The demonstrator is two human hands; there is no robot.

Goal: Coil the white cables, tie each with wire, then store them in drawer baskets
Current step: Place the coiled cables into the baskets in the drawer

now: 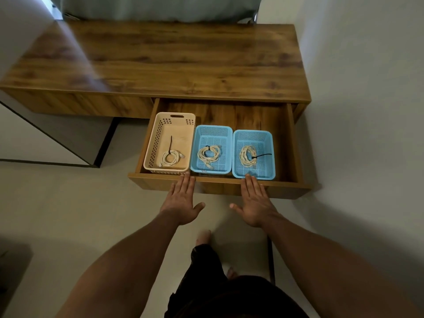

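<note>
The wooden drawer (218,182) stands pulled out of the desk. Inside it sit a beige basket (156,138) on the left, a blue basket (213,131) in the middle and another blue basket (252,135) on the right. Each holds one coiled white cable tied with black wire: the left coil (171,158), the middle coil (209,153), the right coil (247,156). My left hand (182,199) and my right hand (254,200) lie flat with straight fingers, fingertips touching the drawer's front edge.
The wooden desk top (172,58) spans the back, with a curtain (160,8) behind it. A white wall (367,88) is close on the right. A dark-edged white panel (57,138) stands under the desk at left. My feet are on the pale floor (68,203).
</note>
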